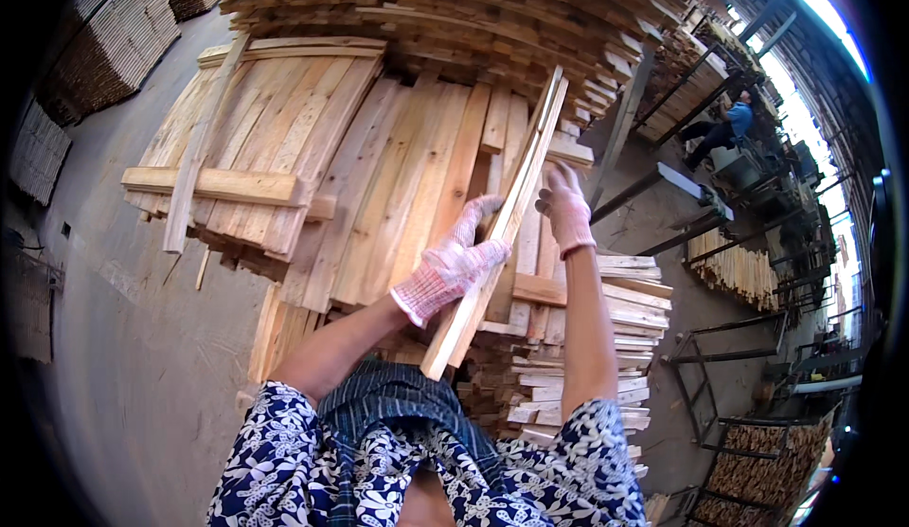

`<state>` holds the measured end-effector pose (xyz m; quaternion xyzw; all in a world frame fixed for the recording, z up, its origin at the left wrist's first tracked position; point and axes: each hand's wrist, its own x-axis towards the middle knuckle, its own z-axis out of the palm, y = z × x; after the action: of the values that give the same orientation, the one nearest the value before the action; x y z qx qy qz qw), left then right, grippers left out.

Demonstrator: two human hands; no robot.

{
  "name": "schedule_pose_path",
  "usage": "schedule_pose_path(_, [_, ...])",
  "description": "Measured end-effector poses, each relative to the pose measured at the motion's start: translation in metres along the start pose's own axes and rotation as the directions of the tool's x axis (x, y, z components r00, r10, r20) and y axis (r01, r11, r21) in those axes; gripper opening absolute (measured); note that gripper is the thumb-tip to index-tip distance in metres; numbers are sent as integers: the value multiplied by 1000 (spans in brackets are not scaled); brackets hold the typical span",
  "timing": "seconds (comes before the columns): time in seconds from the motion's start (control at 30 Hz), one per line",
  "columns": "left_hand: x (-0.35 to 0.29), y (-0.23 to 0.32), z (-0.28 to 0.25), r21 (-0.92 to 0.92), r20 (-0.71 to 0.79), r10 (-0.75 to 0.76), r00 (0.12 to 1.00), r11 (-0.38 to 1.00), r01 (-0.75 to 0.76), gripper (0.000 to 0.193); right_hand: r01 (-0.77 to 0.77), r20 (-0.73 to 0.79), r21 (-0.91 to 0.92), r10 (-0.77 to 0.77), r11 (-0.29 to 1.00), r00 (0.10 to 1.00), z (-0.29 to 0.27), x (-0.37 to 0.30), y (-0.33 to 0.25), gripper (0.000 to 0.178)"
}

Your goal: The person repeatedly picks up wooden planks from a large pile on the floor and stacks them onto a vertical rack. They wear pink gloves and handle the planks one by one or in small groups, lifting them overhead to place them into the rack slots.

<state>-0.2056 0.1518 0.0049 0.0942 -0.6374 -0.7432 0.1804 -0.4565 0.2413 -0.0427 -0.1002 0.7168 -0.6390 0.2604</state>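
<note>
Wood strips [530, 173]: slanting above the plank stack [402, 177].
Left hand [450, 273]: fingers wrapped around strips.
Right hand [567, 211]: fingers released, loosely bent.
Tall lumber pile [445, 16]: directly beyond the plank stack, blocking its far side.

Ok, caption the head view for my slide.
Gloved left hand holds long, thin wood above stacked boards, right hand beside it.

Your left glove [453, 269] and your right glove [568, 216] are both mottled in pink and white. Your shirt [275, 461] is navy blue with white flowers; the cloth [388, 399] over it is dark blue with thin, paler lines. The wooden strips [519, 194] are pale yellow, the planks [398, 177] tan with brown knots, the floor [123, 366] grey.
</note>
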Motion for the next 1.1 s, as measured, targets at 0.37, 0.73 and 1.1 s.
schedule_pose_path(0.37, [-43, -31, 88, 840, 260, 252, 932, 416, -347, 80, 2, 18, -936, 44, 352, 999, -14, -14, 18, 100])
schedule_pose_path(0.73, [-59, -72, 120, 809, 519, 155, 841, 229, -541, 82, 175, 202, -913, 35, 370, 979, -8, 8, -8, 104])
schedule_pose_path(1.1, [-47, -51, 26, 752, 76, 308, 948, 606, -258, 46, 228, 115, -845, -252, 483, 961, 17, 16, 37, 71])
